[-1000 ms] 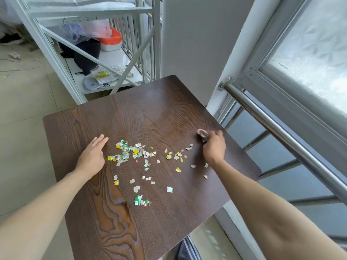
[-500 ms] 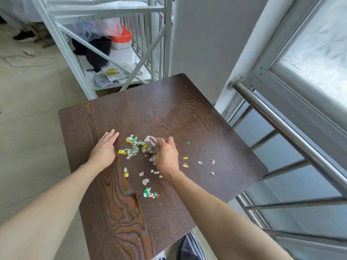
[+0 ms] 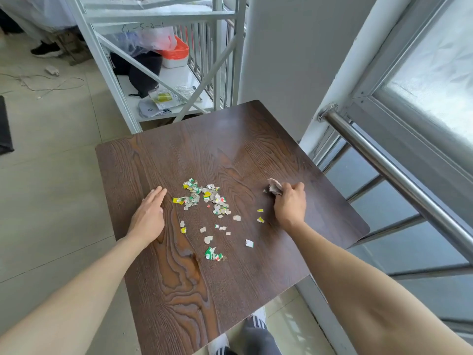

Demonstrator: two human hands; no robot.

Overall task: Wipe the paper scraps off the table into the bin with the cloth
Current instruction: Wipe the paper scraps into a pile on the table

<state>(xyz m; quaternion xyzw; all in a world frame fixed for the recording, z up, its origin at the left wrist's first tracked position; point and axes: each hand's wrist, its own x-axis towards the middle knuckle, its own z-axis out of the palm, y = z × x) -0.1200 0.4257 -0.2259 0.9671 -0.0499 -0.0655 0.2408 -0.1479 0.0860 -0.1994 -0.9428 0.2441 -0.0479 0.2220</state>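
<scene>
Right hand (image 3: 290,206): fingers curled round a crumpled cloth (image 3: 274,187), possibly touching the table (image 3: 230,139)
Left hand (image 3: 149,213): flat, fingers straight, left of the scraps
Paper scraps (image 3: 204,198): heaped mid-table, strays nearer

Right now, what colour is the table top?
Dark brown wood grain on the table top, seen in the head view.
</scene>
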